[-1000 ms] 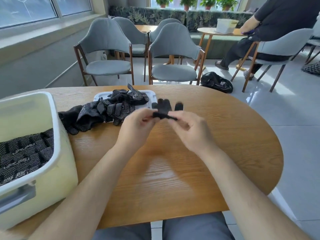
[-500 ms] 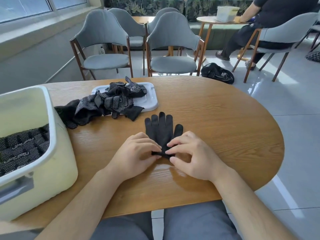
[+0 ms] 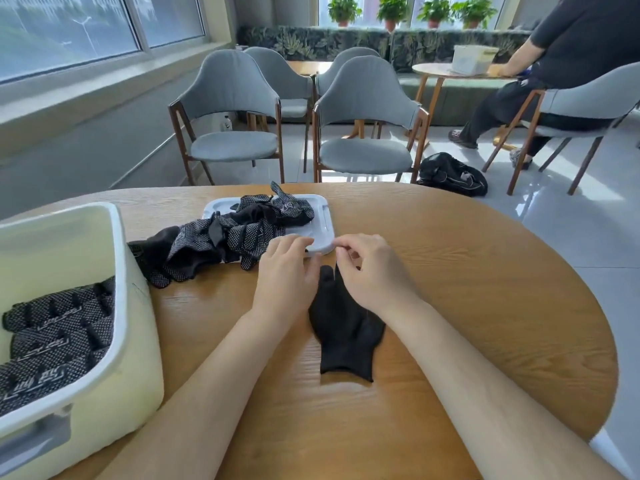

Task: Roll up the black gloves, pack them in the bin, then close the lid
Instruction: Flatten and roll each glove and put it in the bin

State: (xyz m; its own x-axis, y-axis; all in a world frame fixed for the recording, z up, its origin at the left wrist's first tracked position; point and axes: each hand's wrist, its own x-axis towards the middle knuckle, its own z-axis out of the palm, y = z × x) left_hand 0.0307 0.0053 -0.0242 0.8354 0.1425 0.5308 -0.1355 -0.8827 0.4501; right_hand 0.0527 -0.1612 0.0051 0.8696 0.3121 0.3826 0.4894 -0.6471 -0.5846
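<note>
Black glove flat on the wooden table, both hands up at its finger end.
Head view: cuff toward me, fingers toward the white lid. My left hand lies flat, fingers straight, at the glove's left edge. My right hand curls over the fingertips; pinching or not, I cannot tell. At my left the bin stands open.

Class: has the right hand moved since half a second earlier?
Yes. The right hand went forward along the black glove, from its cuff to the finger end, next to the white lid.
</note>
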